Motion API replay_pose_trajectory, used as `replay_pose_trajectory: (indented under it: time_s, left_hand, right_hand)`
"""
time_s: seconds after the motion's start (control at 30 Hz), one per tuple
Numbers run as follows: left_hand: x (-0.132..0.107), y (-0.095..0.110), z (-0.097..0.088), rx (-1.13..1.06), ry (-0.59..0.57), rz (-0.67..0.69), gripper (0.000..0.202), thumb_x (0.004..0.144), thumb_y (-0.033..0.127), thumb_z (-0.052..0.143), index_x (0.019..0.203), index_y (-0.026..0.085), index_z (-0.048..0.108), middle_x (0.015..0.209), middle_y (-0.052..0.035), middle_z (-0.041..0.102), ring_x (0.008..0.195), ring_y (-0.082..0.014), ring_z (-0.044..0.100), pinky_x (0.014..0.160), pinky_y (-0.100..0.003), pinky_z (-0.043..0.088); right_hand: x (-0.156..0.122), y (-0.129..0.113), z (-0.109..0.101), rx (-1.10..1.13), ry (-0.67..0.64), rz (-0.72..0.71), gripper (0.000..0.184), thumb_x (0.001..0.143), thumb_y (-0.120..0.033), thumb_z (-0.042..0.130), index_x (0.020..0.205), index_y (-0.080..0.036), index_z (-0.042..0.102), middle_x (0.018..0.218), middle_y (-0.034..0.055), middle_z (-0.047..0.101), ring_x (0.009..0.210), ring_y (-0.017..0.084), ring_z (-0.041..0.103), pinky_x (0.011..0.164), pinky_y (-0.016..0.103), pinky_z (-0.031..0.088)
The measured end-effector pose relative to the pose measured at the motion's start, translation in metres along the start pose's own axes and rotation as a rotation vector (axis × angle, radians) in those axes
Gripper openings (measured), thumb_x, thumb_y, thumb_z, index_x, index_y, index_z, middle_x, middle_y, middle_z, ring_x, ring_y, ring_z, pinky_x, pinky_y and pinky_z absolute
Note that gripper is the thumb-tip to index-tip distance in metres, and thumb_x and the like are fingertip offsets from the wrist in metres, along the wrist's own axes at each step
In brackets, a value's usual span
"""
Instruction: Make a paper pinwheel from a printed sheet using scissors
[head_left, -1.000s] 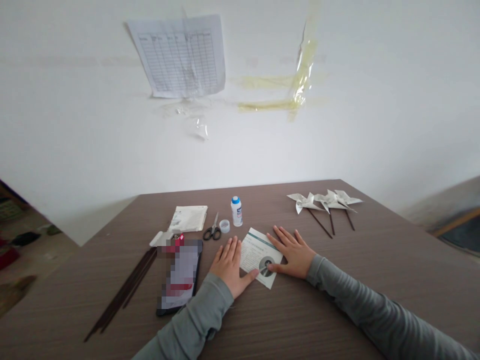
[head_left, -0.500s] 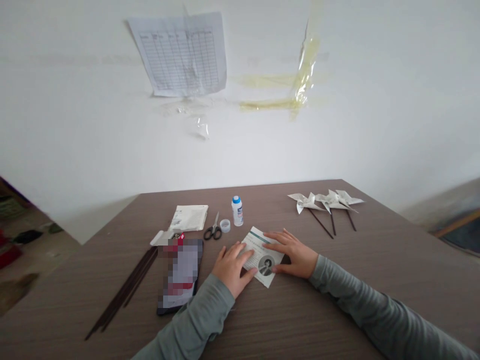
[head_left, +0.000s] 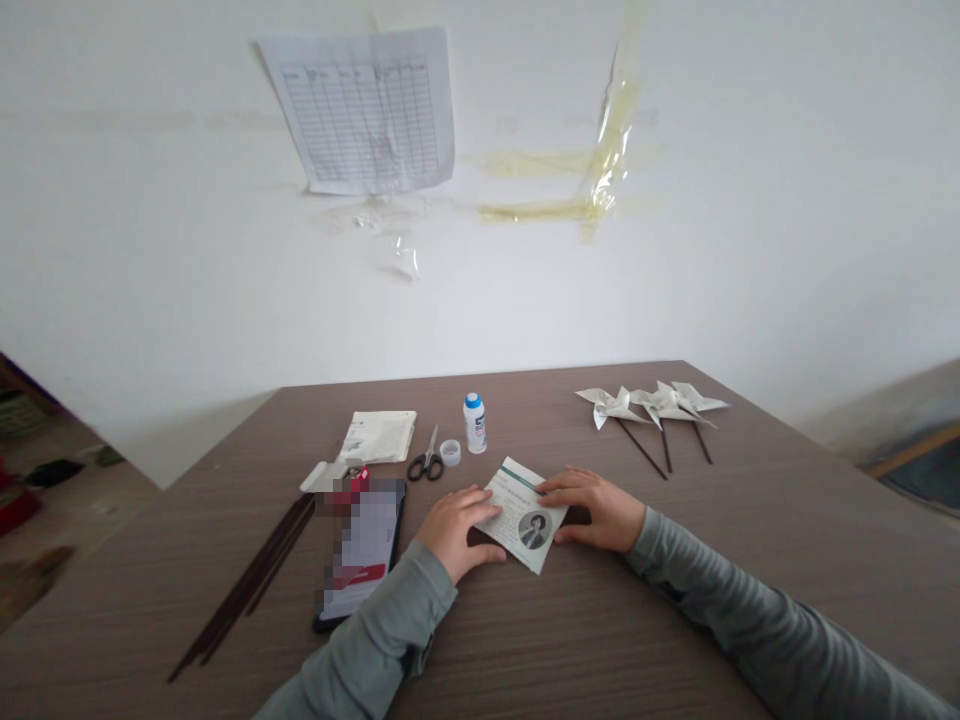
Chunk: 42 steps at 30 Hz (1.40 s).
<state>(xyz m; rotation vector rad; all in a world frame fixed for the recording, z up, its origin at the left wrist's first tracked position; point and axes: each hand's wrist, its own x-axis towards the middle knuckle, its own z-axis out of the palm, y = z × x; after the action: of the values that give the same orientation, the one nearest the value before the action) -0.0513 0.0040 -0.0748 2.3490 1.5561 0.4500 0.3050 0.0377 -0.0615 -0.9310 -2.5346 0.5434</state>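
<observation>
A small printed square of paper (head_left: pixel 512 515) with a green band and a round portrait photo lies turned cornerwise on the table in front of me. My left hand (head_left: pixel 459 532) rests at its left corner, fingertips on the edge and thumb held apart below. On the opposite side, my right hand (head_left: pixel 601 508) touches the right edge with its fingertips, a gap showing between thumb and fingers. Neither hand lifts the paper. Just beyond it stand a white glue bottle (head_left: pixel 475 425) with a blue top and a clear round cap (head_left: pixel 450 453).
Black-handled scissors (head_left: pixel 426 463) and a stack of folded paper (head_left: pixel 379 436) lie at the back left. Nearer are a phone (head_left: pixel 364 550), a red item (head_left: pixel 350 486) and several dark sticks (head_left: pixel 247 575). Paper pinwheels (head_left: pixel 660 402) on dark sticks lie back right, before the wall (head_left: pixel 525 310).
Both hands have drawn outward from the middle of the paper to its side edges, uncovering more of the print. The paper has shifted very slightly.
</observation>
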Motion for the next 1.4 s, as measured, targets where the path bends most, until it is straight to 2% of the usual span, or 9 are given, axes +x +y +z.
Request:
replay_pose_trajectory:
  time_s: [0.2,0.4,0.5,0.63,0.77,0.87,0.93,1.07,1.4]
  left_hand:
    - [-0.004,0.007,-0.009,-0.062,0.160,0.066,0.014,0.106,0.025,0.098,0.114,0.033,0.106,0.140,-0.0119,0.102,0.136,-0.0387,0.096,0.126,-0.057,0.078]
    - [-0.012,0.023,-0.039,-0.038,0.128,0.052,0.025,0.115,0.019,0.083,0.107,0.027,0.105,0.122,-0.0124,0.103,0.124,-0.0359,0.098,0.117,-0.050,0.078]
    - [-0.013,0.027,-0.043,-0.010,0.138,0.033,0.024,0.115,0.019,0.083,0.106,0.026,0.104,0.116,-0.0119,0.102,0.120,-0.0359,0.097,0.112,-0.048,0.077]
    - [-0.011,0.028,-0.042,-0.013,0.178,-0.010,0.024,0.112,0.017,0.084,0.122,0.025,0.104,0.109,-0.0106,0.101,0.115,-0.0357,0.096,0.109,-0.047,0.076]
    - [-0.010,0.032,-0.039,-0.010,0.213,-0.048,0.036,0.107,0.016,0.088,0.138,0.026,0.102,0.099,-0.0063,0.097,0.109,-0.0334,0.094,0.109,-0.046,0.075]
    - [-0.010,0.034,-0.036,0.027,0.217,-0.050,0.050,0.107,0.015,0.086,0.155,0.029,0.097,0.100,-0.0051,0.094,0.106,-0.0316,0.091,0.110,-0.045,0.073]
    - [-0.011,0.034,-0.033,0.065,0.208,-0.020,0.056,0.110,0.016,0.081,0.163,0.031,0.094,0.101,-0.0050,0.092,0.107,-0.0318,0.088,0.110,-0.045,0.072]
    - [-0.011,0.029,-0.026,0.119,0.207,0.035,0.052,0.115,0.019,0.074,0.158,0.036,0.097,0.100,-0.0062,0.086,0.111,-0.0334,0.083,0.110,-0.046,0.069]
    - [-0.010,0.025,-0.016,0.178,0.194,0.030,0.041,0.123,0.033,0.071,0.148,0.042,0.103,0.106,-0.0098,0.083,0.117,-0.0351,0.079,0.117,-0.054,0.067]
  right_hand:
    - [0.000,-0.010,-0.008,0.026,0.024,0.013,0.047,0.123,-0.069,0.084,0.149,-0.033,0.099,0.156,0.0170,0.096,0.147,0.041,0.092,0.151,0.074,0.055]
    - [0.001,-0.012,-0.014,-0.037,0.066,0.043,0.048,0.132,-0.066,0.068,0.131,-0.032,0.103,0.130,0.0144,0.100,0.126,0.039,0.094,0.123,0.061,0.074]
    - [0.001,-0.015,-0.014,-0.078,0.099,0.080,0.051,0.136,-0.060,0.062,0.118,-0.032,0.101,0.119,0.0122,0.099,0.119,0.037,0.094,0.118,0.057,0.073]
    - [0.001,-0.017,-0.009,-0.077,0.129,0.119,0.051,0.136,-0.056,0.060,0.115,-0.030,0.098,0.116,0.0114,0.098,0.115,0.035,0.093,0.119,0.056,0.071]
    - [0.003,-0.017,0.000,-0.059,0.169,0.189,0.037,0.128,-0.045,0.067,0.142,-0.028,0.097,0.113,0.0108,0.097,0.100,0.033,0.090,0.111,0.054,0.073]
    - [0.004,-0.019,0.006,-0.053,0.216,0.229,0.054,0.122,-0.035,0.070,0.173,-0.028,0.083,0.119,0.0099,0.097,0.099,0.031,0.089,0.111,0.052,0.074]
    - [0.005,-0.020,0.009,-0.063,0.229,0.233,0.059,0.122,-0.033,0.069,0.180,-0.030,0.078,0.124,0.0098,0.097,0.102,0.031,0.089,0.111,0.051,0.074]
    - [0.006,-0.025,0.011,-0.132,0.206,0.212,0.051,0.125,-0.031,0.066,0.173,-0.032,0.085,0.134,0.0132,0.096,0.117,0.035,0.092,0.116,0.053,0.074]
    - [0.005,-0.027,0.013,-0.245,0.173,0.167,0.042,0.127,-0.029,0.070,0.161,-0.032,0.095,0.126,0.0141,0.091,0.117,0.035,0.090,0.109,0.050,0.073]
